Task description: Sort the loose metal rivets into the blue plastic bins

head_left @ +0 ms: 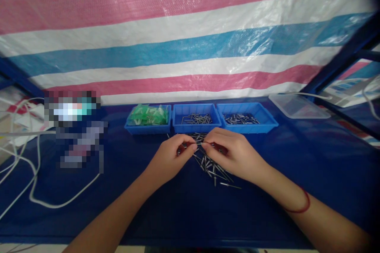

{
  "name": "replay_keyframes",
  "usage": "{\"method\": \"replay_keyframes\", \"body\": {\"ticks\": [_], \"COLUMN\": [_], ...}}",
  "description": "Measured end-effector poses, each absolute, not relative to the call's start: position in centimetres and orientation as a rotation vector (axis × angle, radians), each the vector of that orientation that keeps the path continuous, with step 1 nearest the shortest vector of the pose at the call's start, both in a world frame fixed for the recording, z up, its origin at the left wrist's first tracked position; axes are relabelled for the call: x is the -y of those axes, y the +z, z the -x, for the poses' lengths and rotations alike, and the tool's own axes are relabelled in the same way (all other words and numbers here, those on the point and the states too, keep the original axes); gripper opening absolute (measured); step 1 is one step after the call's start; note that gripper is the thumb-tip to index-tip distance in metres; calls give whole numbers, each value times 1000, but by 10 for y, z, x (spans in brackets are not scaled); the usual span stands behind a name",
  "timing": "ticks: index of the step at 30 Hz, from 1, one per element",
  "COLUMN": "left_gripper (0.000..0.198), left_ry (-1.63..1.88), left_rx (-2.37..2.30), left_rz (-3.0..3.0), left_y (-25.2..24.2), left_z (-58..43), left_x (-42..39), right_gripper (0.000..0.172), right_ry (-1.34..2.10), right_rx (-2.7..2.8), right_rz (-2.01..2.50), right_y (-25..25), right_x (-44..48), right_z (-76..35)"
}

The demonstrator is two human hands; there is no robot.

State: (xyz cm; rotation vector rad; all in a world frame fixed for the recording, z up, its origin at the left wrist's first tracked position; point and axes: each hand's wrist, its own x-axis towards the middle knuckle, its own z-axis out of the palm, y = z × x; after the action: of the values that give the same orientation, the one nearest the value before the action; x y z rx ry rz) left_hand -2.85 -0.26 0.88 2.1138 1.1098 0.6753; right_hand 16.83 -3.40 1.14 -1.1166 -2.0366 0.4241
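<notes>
My left hand (177, 155) and my right hand (234, 153) meet above a loose pile of blind rivets (211, 167) on the blue table. The thumb and fingers of each hand are pinched together. A thin metal blind rivet (199, 143) spans the small gap between the two sets of fingertips. Part of the pile is hidden beneath both hands. Just behind them stand a middle blue bin (177, 128) and a right blue bin (249, 127), each with blind rivets on its floor.
A left blue bin (148, 129) holds green plastic bags (147, 114). At the back right lies a clear plastic lid (299, 106). White cables (56, 206) loop across the left side, near blurred-out items. A striped sheet (178, 47) hangs behind the table.
</notes>
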Motion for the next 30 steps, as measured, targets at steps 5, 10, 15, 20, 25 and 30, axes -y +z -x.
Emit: {"method": "replay_keyframes", "body": {"ticks": [5,10,15,20,25,30], "left_gripper": [27,21,19,15,16,19], "left_ry": [503,329,161,95,82,70], "left_rx": [-1214,-1243,-1215,-1167,-1152,-1169], "left_rz": [-2312,-2503,-2546,-2542,-2554,-2615], "left_y": [16,24,19,12,8,7], "left_z": [40,57,67,66,60,51], "left_x": [-5,-15,-19,-21,-20,-16], "right_gripper": [19,22,31,29,25,22], "right_ry": [55,-375,-513,-405,-246,-88], "right_rx": [1951,1748,1829,1844,1957,2045], "right_rz": [1376,1727,1804,1679,1589,1464], "right_y": [16,2,-12,-3,3,-1], "right_x": [19,-4,-12,-4,8,16], "right_z": [-202,-247,-256,-237,-211,-191]}}
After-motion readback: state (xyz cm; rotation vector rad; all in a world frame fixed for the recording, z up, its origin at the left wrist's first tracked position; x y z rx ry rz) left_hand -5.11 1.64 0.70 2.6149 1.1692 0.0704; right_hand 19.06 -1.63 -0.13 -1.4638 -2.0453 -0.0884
